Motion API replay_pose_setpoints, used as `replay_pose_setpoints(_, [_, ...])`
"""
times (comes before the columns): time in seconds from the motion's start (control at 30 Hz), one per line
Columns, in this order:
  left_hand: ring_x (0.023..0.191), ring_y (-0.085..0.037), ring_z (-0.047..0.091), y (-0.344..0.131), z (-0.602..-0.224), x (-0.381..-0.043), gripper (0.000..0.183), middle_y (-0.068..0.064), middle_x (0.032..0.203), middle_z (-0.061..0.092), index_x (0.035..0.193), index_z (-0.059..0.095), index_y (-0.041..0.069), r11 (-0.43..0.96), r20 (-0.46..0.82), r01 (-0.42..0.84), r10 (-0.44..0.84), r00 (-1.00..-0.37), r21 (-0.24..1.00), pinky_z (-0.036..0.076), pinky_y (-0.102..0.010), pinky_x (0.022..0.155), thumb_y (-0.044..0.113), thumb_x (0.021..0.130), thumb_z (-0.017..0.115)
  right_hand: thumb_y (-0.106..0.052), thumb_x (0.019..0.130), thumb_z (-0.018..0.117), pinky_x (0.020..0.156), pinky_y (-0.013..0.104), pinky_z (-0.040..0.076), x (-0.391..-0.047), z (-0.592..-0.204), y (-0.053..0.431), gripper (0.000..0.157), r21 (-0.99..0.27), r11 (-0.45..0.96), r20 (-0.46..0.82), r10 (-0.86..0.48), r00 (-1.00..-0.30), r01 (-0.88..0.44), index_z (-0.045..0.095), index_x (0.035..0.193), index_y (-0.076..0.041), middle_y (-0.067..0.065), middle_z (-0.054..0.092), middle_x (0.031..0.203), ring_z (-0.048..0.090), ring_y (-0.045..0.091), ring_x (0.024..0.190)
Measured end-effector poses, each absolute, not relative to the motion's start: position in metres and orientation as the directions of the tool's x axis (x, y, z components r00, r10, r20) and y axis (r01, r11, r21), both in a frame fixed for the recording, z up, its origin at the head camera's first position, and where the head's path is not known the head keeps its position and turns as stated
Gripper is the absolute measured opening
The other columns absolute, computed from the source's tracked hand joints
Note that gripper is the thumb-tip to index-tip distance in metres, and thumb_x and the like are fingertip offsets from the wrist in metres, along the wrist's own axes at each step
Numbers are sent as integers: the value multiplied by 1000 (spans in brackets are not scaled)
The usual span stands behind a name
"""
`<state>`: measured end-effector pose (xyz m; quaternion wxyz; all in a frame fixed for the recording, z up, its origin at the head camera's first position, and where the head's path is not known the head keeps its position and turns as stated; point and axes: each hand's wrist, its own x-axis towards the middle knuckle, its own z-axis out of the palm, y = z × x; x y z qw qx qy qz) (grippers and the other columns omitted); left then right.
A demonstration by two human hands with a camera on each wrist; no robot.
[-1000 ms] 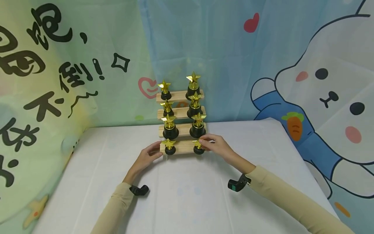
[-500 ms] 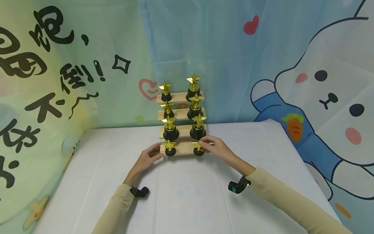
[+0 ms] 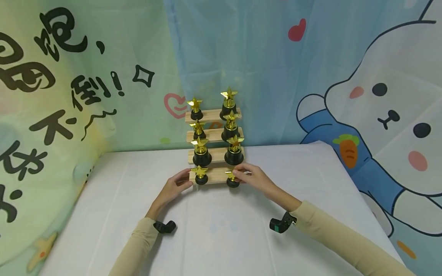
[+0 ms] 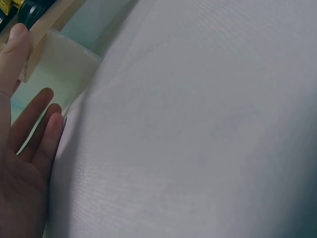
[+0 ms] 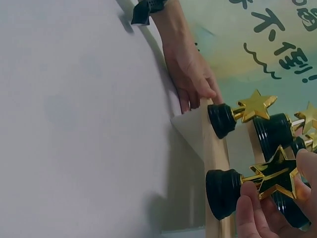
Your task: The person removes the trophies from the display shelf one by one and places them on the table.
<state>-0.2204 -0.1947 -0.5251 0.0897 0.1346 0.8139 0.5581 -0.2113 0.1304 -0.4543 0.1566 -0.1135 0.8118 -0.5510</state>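
Note:
In the head view, a tiered wooden display stand [image 3: 216, 175] bears gold star trophies with black bases, two on each tier. My right hand [image 3: 253, 177] pinches the small star trophy [image 3: 233, 183] at the right of the lowest tier. Close up in the right wrist view, my fingers hold that trophy [image 5: 275, 178] by its gold star, its black base at the board's front edge. My left hand [image 3: 175, 188] holds the left end of the lowest board, thumb in front and index finger behind. A matching small trophy [image 3: 201, 175] stands beside it.
A white cloth covers the table [image 3: 224, 237]. Behind the stand hangs a printed backdrop [image 3: 259, 57] with a cartoon bear and black lettering. Larger trophies [image 3: 233, 153] stand close behind the right hand on the tier above.
My right hand has shifted the small trophy slightly left and toward the board's front edge. The left hand has stayed at the board's left end.

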Motion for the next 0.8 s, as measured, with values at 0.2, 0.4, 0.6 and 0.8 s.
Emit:
replay_pose_setpoints(0.2, [125,-37,55,-196,-524,-220,58,-23,137,54,145,45,7,344,1,116,316,-949,932,43,-49,105,20,93,67,-35,97,59,89,44,55,-205,-451,123,41,-931,365,-138,-363,-921,-5,60,123,-4,18,66,113,67,24,99])
replay_pose_setpoints(0.4, [125,-38,55,-197,-522,-218,58,-23,138,54,145,44,8,351,-19,95,309,-951,932,42,-50,106,21,93,67,-33,96,61,87,42,56,-197,-452,112,36,-933,360,-154,-379,-912,8,63,119,-5,15,65,112,67,23,96])
replay_pose_setpoints(0.6, [123,-36,56,-197,-525,-220,57,-22,136,56,144,46,8,359,-12,105,307,-952,927,44,-48,104,22,92,67,-32,97,60,87,43,55,-186,-454,99,33,-942,334,-146,-440,-886,-11,64,116,-5,15,68,109,68,23,96])
replay_pose_setpoints(0.8, [123,-36,56,-200,-551,-233,57,-22,135,57,145,45,10,360,19,135,308,-951,923,44,-49,104,21,93,67,-28,97,60,85,44,56,-174,-462,80,31,-947,321,-145,-480,-865,-20,64,115,-4,15,66,110,68,21,92])
